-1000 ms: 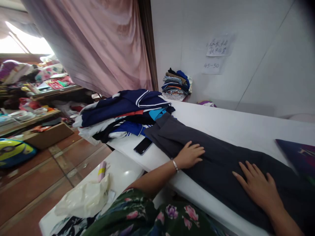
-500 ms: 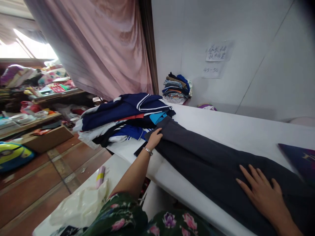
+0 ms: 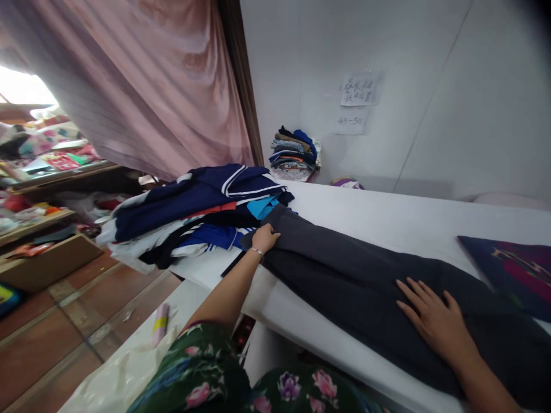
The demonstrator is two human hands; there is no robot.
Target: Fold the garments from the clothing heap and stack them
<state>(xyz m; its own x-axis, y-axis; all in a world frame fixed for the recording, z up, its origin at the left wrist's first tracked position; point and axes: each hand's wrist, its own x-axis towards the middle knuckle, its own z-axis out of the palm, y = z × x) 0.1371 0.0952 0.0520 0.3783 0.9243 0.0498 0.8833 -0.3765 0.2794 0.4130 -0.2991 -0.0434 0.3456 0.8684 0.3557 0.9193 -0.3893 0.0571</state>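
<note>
Dark-grey garment (image 3: 336,258) on white counter (image 3: 374,209); left hand (image 3: 264,238) grip curled, holding 10-o'clock end; right hand (image 3: 434,315) flat, spread, 4 o'clock.

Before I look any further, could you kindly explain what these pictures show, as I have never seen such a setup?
There is no machine here: you are seeing a person's own bare hands. A single camera worn on the head looks forward and down, so every picture comes from there. Across the white table lies a long dark grey garment. The left hand is curled at the garment's end beside a pile of clothes; whether it grips the cloth is hard to tell. The right hand lies on the garment with its fingers spread, gripping nothing. At the right is a dark flat item with a printed design.
</note>
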